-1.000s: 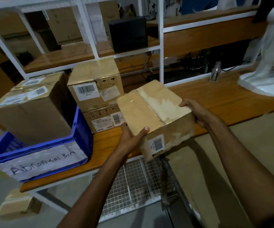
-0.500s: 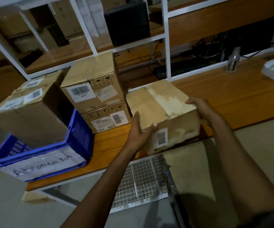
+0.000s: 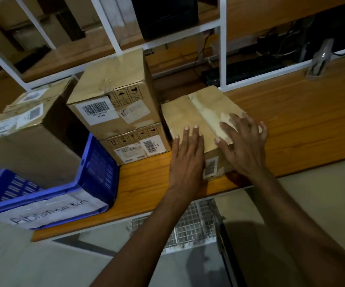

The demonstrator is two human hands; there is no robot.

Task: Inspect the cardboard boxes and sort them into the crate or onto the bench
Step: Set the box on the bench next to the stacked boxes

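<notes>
On the bench point(image 3: 291, 121) now sits the box point(image 3: 190, 114) (carried before); both hands point(image 3: 186, 160) point(image 3: 244, 146) apparently rest flat, ungripping.

The cardboard box point(image 3: 190, 119) under the hands is tan, with a pale glossy tape strip along its top and a white barcode label on its front; the two stacked boxes point(image 3: 117, 112) are tan with white barcode labels and black handling symbols; the crate point(image 3: 97, 175) is blue with a white handwritten label; the bench point(image 3: 291, 121) is orange-brown wood grain; the shelf frame point(image 3: 222, 48) is white
</notes>
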